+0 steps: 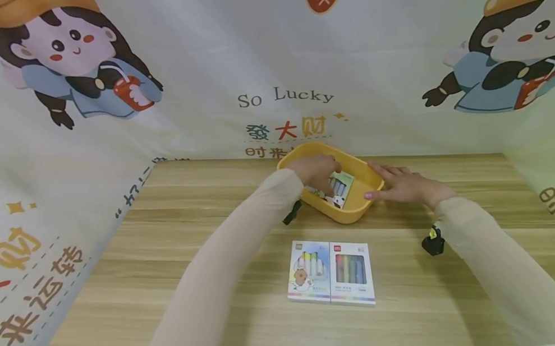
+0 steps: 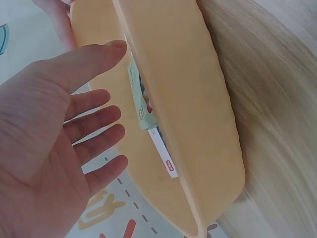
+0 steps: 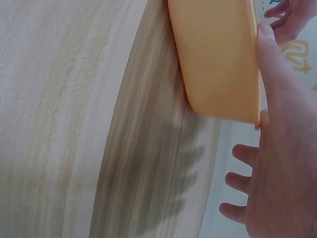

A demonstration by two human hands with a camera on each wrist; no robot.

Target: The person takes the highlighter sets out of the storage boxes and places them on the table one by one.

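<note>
A yellow plastic basket [image 1: 346,216] stands at the back of the table. Inside lies a green pen box with a panda picture [image 1: 338,201]; the left wrist view also shows part of a white box [image 2: 164,152] beside it. My left hand [image 1: 314,171] is over the basket's left side, fingers spread and slightly bent, nothing held, thumb at the near rim. At the right end, my right hand [image 1: 403,185] touches the rim with thumb and forefinger, its other fingers extended past the corner. Nearer me, a blue-white marker box [image 1: 309,278] and a white crayon-type box [image 1: 354,271] lie side by side.
A printed cloth [image 1: 209,47] with cartoon figures hangs behind the wood-grain table [image 1: 155,273] and along both sides. The basket's back is close to it. Black wrist straps [image 1: 434,243] hang from both wrists.
</note>
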